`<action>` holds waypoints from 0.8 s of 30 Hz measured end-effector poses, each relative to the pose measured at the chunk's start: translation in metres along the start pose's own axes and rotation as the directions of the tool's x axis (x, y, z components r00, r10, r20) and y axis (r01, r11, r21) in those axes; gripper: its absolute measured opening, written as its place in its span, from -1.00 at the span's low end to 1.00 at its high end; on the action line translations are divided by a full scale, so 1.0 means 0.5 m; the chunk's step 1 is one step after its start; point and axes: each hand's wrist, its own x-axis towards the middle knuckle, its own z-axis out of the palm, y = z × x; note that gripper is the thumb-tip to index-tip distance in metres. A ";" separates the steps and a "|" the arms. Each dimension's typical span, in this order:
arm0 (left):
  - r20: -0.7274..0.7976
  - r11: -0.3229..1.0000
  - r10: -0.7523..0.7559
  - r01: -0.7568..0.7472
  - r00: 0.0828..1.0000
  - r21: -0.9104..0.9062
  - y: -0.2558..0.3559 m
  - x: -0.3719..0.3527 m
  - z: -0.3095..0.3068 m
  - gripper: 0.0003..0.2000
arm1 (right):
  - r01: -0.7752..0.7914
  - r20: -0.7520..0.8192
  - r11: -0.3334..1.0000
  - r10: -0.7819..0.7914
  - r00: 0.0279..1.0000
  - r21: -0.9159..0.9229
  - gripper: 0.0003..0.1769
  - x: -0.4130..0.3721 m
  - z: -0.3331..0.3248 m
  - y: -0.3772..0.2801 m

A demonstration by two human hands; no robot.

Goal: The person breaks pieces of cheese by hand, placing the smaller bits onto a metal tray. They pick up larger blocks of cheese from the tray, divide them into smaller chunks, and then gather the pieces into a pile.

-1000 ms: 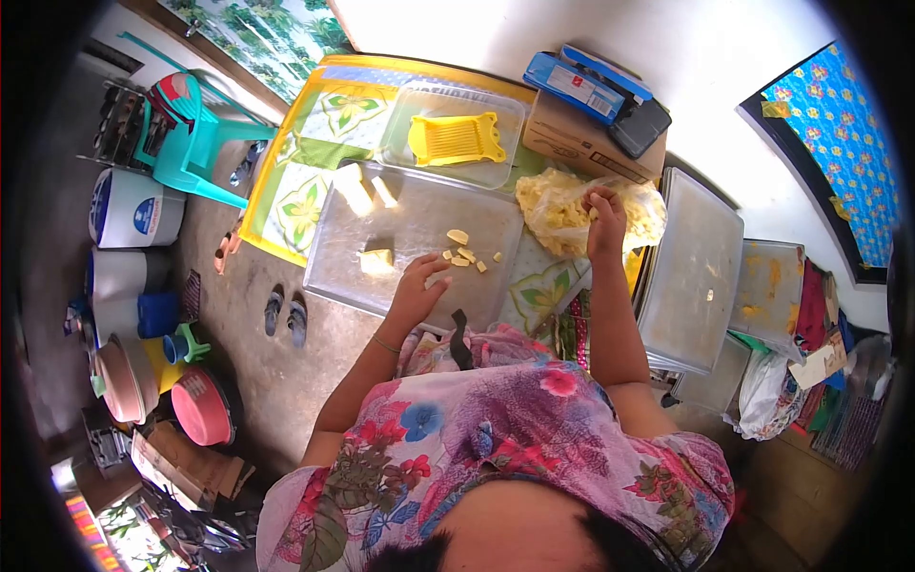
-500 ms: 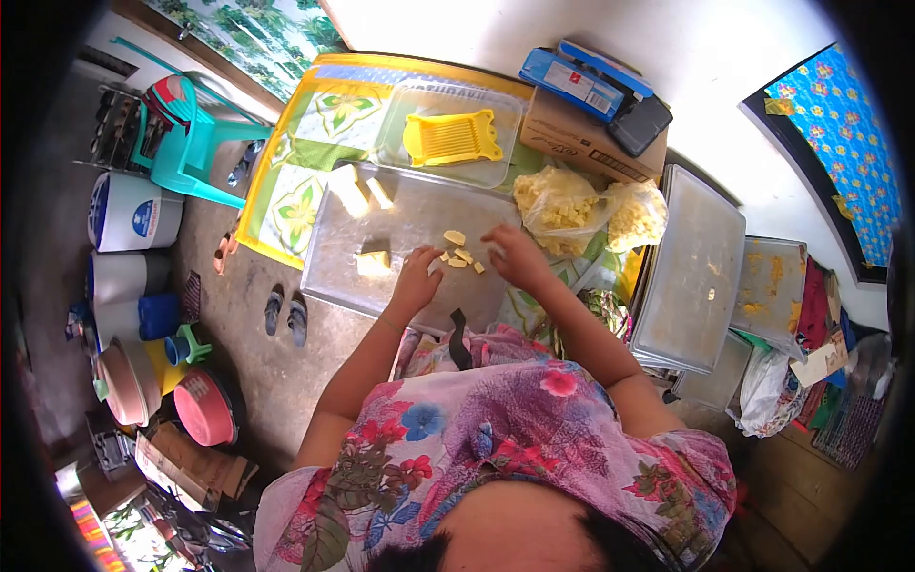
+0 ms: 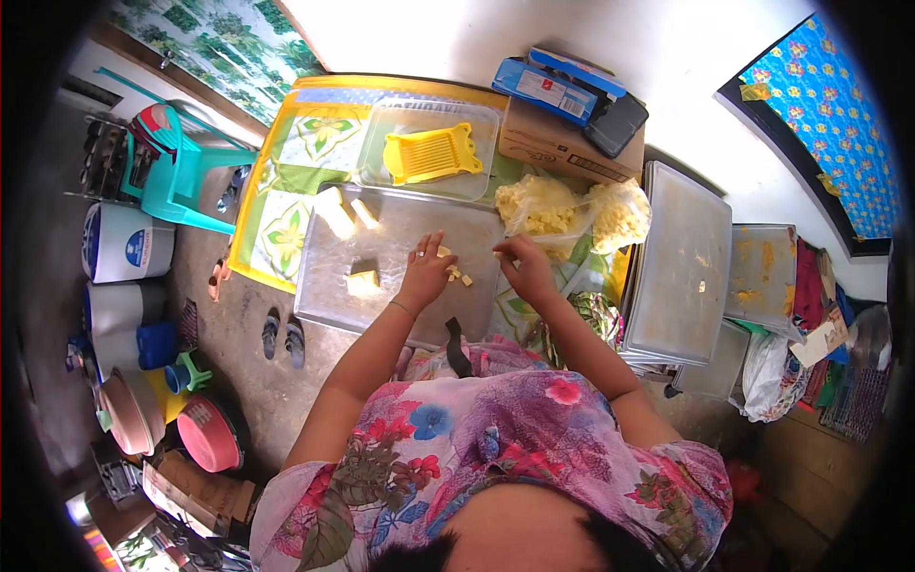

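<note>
My left hand (image 3: 429,274) rests over several small pale-yellow pieces (image 3: 456,275) on the metal tray (image 3: 410,224), its fingers touching a larger piece (image 3: 444,253). To the right, at the tray's edge, my right hand (image 3: 523,264) has its thumb and index finger pinched together; a tiny yellow bit may be at the tips, too small to make out. A pale block (image 3: 363,282) lies left of my left hand. Two longer pale pieces, a thick one (image 3: 335,214) and a thin one (image 3: 364,214), lie at the tray's far left.
Beyond the tray, a yellow ridged board (image 3: 433,154) sits on a clear lid (image 3: 374,143). Plastic bags of yellow pieces (image 3: 539,205) are at the right, before a cardboard box (image 3: 562,143). Stacked trays (image 3: 679,267) stand further right; a teal chair (image 3: 181,191) is left.
My left hand has moved up and right onto the small pieces. The fingers of my right hand have drawn together. The whole view has shifted slightly.
</note>
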 end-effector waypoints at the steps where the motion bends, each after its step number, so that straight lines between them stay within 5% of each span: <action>1: 0.008 1.000 0.020 -0.020 1.000 0.009 -0.002 -0.002 0.001 -0.73 | 0.033 -0.046 0.999 -0.033 0.998 -0.004 -0.82 0.006 -0.015 -0.012; 5: -0.004 0.999 0.025 -0.025 1.000 0.021 -0.017 -0.020 0.023 -0.76 | 0.158 -0.385 0.986 -0.166 0.908 -0.053 -0.83 0.038 -0.069 -0.028; 8: -0.014 0.999 -0.030 0.029 0.999 -0.018 -0.018 -0.031 0.024 -0.78 | 0.060 -0.335 0.967 -0.144 0.931 -0.249 -0.83 0.059 -0.102 -0.003; 11: -0.097 0.992 -0.092 0.083 0.991 -0.090 0.003 -0.045 -0.008 -0.78 | 0.127 -0.312 0.953 -0.213 0.926 -0.275 -0.85 0.064 -0.097 0.017; 14: -0.098 0.920 -0.196 0.148 0.976 -0.363 0.005 -0.062 -0.030 -0.78 | 0.201 -0.263 0.972 -0.227 0.938 -0.123 -0.83 0.052 -0.077 -0.047; 16: -0.039 0.734 -0.305 0.209 0.951 -0.646 0.006 -0.067 -0.034 -0.78 | 0.251 -0.120 0.965 -0.259 0.959 -0.072 -0.85 0.038 -0.048 -0.074; 18: 0.075 0.382 -0.424 0.254 0.902 -0.889 0.013 -0.074 -0.034 -0.77 | 0.254 0.030 0.965 -0.256 0.966 0.068 -0.81 0.026 0.002 -0.077; 21: 0.236 0.042 -0.368 0.270 0.899 -0.962 0.027 -0.082 -0.083 -0.74 | 0.034 0.240 0.965 -0.100 0.966 0.262 -0.77 0.013 0.078 -0.063; 24: 0.242 0.015 -0.361 0.265 0.901 -0.964 0.026 -0.092 -0.101 -0.73 | -0.244 0.371 0.868 0.076 0.926 0.432 -0.71 0.014 0.134 -0.021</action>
